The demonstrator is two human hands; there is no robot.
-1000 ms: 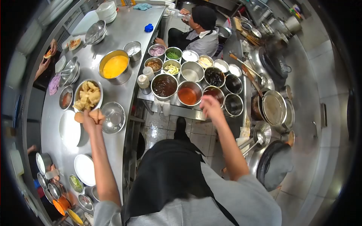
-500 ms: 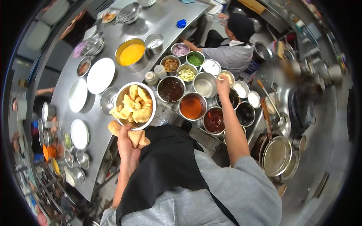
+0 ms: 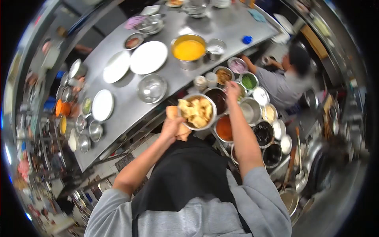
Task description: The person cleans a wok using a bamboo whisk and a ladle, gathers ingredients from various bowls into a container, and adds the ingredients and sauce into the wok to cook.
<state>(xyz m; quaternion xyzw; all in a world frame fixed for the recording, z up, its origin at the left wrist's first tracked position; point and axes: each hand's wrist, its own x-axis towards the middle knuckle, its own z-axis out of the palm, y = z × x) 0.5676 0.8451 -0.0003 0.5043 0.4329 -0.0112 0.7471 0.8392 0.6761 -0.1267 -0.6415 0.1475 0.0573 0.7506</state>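
Note:
My left hand [image 3: 171, 127] grips the rim of a metal bowl [image 3: 214, 114] through a folded tan cloth [image 3: 171, 112]. Golden fried pieces [image 3: 196, 112] fill the bowl, held in front of my apron. Over the cluster of seasoning pots is my right hand [image 3: 233, 91], its fingers pinched together; what they hold, if anything, is too small to make out. Beneath and beside it are a pot of dark sauce [image 3: 218, 101], a tin of brown pieces [image 3: 223, 76] and a tin of chopped greens [image 3: 249, 81]. Below the forearm sits a pot of reddish-orange sauce [image 3: 224, 128].
A steel table [image 3: 122, 94] carries white plates [image 3: 149, 57], an empty metal bowl [image 3: 152, 89] and a pot of yellow liquid [image 3: 189, 50]. A co-worker in a dark cap [image 3: 299, 59] is beyond the pots. Ladles and a strainer [image 3: 289, 199] lie at right.
My view has turned, shifting the scene. The bowl in my left hand has come closer to the pots. My right hand has moved from the far tins toward the dark sauce and brown pieces.

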